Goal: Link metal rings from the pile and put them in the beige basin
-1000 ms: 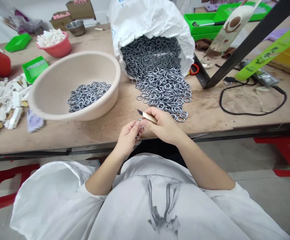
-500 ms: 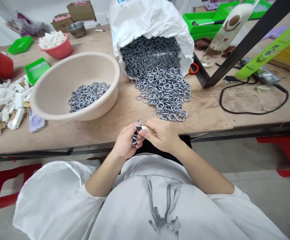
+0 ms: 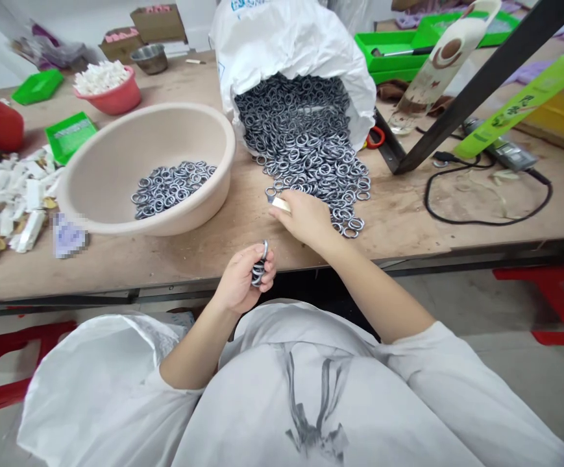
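Left hand [image 3: 243,277]: clamped on several metal rings [image 3: 257,271].
Farther out, the right hand [image 3: 307,217] grips a pale-handled tool [image 3: 280,205] at the near-left side of the ring pile [image 3: 335,167], which spills from a white sack [image 3: 296,42].

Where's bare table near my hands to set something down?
Bare tabletop shows between the beige basin and the ring pile, and between that pile and the black cable to its right. It's crowded left of the basin, with white pieces.
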Demonstrator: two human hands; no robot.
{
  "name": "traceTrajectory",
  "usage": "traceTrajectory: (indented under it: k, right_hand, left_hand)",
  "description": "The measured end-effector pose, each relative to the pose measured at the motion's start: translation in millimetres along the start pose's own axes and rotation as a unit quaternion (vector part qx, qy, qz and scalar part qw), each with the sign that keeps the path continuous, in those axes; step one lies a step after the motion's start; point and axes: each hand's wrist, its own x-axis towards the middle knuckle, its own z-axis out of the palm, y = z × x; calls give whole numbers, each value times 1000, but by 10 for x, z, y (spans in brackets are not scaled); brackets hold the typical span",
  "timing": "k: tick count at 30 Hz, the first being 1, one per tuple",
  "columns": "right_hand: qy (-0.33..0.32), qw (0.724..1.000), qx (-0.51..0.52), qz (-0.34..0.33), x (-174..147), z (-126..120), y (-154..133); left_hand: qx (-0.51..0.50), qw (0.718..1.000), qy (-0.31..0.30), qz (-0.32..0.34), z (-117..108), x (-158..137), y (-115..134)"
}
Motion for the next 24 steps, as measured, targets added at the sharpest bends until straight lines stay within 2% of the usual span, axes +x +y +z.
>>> traceTrajectory:
  k: [4, 7, 10, 12, 13, 14, 16, 17, 18, 19, 20, 21, 24]
  right_hand:
    - [-55, 995, -88, 1, 438, 155, -136]
    - [-83, 991, -99, 21, 600, 190, -184]
    - [-74, 997, -22, 13, 505, 128, -154]
    - [-72, 990, 122, -2, 299, 67, -124]
    - [-85, 971, 225, -3, 166, 41, -117]
    - [-92, 935, 341, -13, 22, 23, -120]
    - [-133, 839, 527, -15, -261, 17, -156]
    - [-153, 795, 587, -1, -386, 29, -183]
    - [-148, 767, 624, 17, -493, 49, -213]
    - [-141, 752, 643, 30, -579, 74, -242]
    - [-125, 749, 649, 42, -645, 101, -265]
    - [-103, 758, 643, 46, -691, 126, -282]
    - [-33, 809, 586, 27, -745, 155, -279]
  left_hand:
    - [8, 999, 28, 23, -83, -11, 25]
    - [-1, 999, 43, 32, -146, -11, 67]
    - [-28, 998, 52, 18, -176, 28, 110]
    - [-34, 997, 63, 18, -161, 77, 110]
    - [-29, 997, 71, 24, -142, 107, 97]
    - [-19, 996, 79, 35, -119, 138, 76]
    - [5, 994, 83, 63, -65, 195, 11]
    - [15, 994, 81, 78, -40, 219, -27]
    - [22, 992, 77, 93, -19, 239, -65]
    - [28, 991, 75, 106, -4, 253, -101]
    - [33, 990, 74, 118, 4, 261, -131]
    - [37, 988, 76, 127, 6, 263, -154]
    - [50, 987, 80, 134, -15, 239, -177]
